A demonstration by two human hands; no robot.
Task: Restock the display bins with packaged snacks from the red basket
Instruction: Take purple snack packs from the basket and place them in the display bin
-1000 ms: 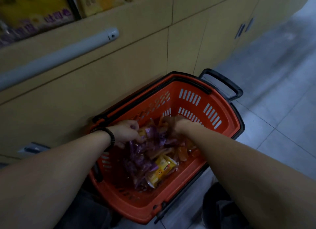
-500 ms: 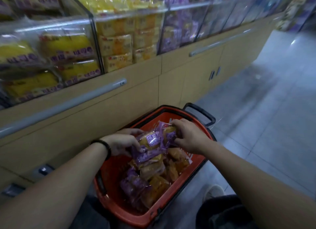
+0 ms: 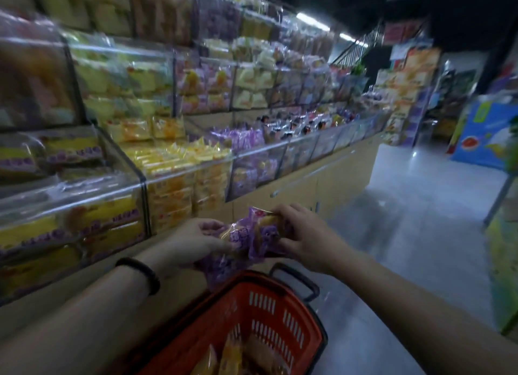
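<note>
Both hands, the left hand and right hand, now grip a bunch of purple snack packs lifted clear above the red basket, ready for the purple bin farther right.

We reach both bare forearms forward, our left hand and right hand close together, fingers curled round crinkly purple plastic snack packets.

I'm seeing a grey floor running beside tan cabinets, a blue poster standing right, ceiling lights glowing.
</note>
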